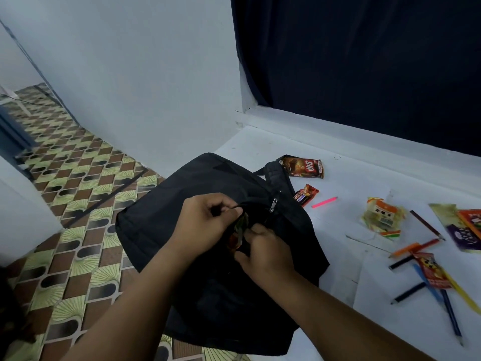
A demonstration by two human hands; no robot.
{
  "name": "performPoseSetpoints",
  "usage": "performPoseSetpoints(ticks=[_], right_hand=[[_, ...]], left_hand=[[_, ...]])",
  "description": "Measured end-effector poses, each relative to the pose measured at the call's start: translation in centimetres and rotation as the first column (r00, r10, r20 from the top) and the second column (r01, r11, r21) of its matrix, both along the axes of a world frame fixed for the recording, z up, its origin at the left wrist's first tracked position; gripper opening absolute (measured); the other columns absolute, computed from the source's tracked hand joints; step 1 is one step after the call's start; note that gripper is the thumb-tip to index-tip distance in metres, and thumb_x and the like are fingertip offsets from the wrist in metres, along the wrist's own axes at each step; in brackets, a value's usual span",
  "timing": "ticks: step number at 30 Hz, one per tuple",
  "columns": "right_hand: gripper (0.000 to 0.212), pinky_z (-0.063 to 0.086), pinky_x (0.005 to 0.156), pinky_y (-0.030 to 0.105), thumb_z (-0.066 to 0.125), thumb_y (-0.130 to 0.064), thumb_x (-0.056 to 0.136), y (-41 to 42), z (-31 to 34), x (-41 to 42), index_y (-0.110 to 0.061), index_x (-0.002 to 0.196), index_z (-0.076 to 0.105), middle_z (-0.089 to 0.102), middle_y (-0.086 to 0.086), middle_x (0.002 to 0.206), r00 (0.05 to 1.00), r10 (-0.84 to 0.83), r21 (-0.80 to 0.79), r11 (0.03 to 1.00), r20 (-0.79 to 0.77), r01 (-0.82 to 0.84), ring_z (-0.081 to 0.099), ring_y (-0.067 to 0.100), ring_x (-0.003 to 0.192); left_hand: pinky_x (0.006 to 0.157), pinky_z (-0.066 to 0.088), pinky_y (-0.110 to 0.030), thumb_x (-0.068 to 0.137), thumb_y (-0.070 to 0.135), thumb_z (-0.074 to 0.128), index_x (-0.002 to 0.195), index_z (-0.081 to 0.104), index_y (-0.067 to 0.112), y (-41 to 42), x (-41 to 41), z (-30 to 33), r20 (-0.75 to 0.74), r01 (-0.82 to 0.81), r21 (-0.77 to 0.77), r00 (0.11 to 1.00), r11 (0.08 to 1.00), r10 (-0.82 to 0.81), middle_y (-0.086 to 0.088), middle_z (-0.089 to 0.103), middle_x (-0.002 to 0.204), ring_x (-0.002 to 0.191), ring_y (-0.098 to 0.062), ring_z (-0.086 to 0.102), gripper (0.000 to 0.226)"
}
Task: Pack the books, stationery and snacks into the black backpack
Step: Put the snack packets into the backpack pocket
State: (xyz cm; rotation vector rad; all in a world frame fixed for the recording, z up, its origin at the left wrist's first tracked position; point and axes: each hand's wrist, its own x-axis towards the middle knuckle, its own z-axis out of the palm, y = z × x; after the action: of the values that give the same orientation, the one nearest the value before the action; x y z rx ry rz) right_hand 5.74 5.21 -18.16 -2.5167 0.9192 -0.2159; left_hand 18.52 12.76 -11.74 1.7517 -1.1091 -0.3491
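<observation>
The black backpack (203, 183) lies on the left edge of the white surface (338, 178). My left hand (205, 222) pinches the edge of its open pocket. My right hand (263, 251) holds a dark, colourful snack packet (238, 230) that is partly inside that opening; its fingers are hidden in the pocket. A metal zip pull (273, 204) hangs just right of the opening. On the surface lie a brown Sip packet (303, 166), a small red snack bar (305, 194), a pink pen (324, 202), a yellow snack pack (382, 217) and several pencils (426, 277).
A red packet (432, 269) lies over the pencils. At the right edge sits a purple and orange packet (466, 230). A dark curtain (364, 61) hangs behind the surface. The patterned floor (78, 191) drops away to the left of the backpack.
</observation>
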Motion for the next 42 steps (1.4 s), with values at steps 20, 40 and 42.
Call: performPoseSetpoints(ticks=[20,40,42], right_hand=[[0.056,0.042,0.101,0.039,0.053,0.004,0.090,-17.8,-3.7,-3.2,-0.017,0.142,0.053,0.049,0.004,0.147,0.997,-0.069,0.027,0.997,0.035,0.069,0.043,0.031,0.132],[0.012,0.060,0.052,0.030,0.059,-0.005,0.097,-6.5,6.3,-5.8,-0.011,0.107,0.061,0.073,0.015,0.081,0.449,-0.735,0.836,0.546,0.509,-0.053,0.073,0.029,0.064],[0.025,0.061,0.056,0.030,0.067,0.006,0.088,-4.3,6.0,-5.8,-0.009,0.107,0.062,0.073,0.020,0.086,0.647,-0.655,0.888,0.455,0.390,-0.074,0.074,0.036,0.067]], left_hand=[[0.118,-0.005,-0.060,0.079,0.080,0.014,0.150,0.002,0.062,-0.4,1.9,-5.1,0.410,-0.232,0.495,0.912,0.837,0.010,0.013,-0.014,0.167,0.154,-0.020,-0.015,0.074],[0.120,0.002,-0.063,0.082,0.062,0.065,0.133,0.051,0.055,0.0,1.8,-4.3,0.219,-0.193,0.252,0.966,0.948,0.138,0.014,0.024,0.163,0.154,-0.018,0.009,0.054],[0.116,0.022,-0.065,0.075,0.057,0.073,0.110,0.065,0.052,0.2,2.1,-4.1,0.192,-0.188,0.091,0.967,0.978,0.168,0.016,0.048,0.149,0.147,-0.017,0.033,0.036]])
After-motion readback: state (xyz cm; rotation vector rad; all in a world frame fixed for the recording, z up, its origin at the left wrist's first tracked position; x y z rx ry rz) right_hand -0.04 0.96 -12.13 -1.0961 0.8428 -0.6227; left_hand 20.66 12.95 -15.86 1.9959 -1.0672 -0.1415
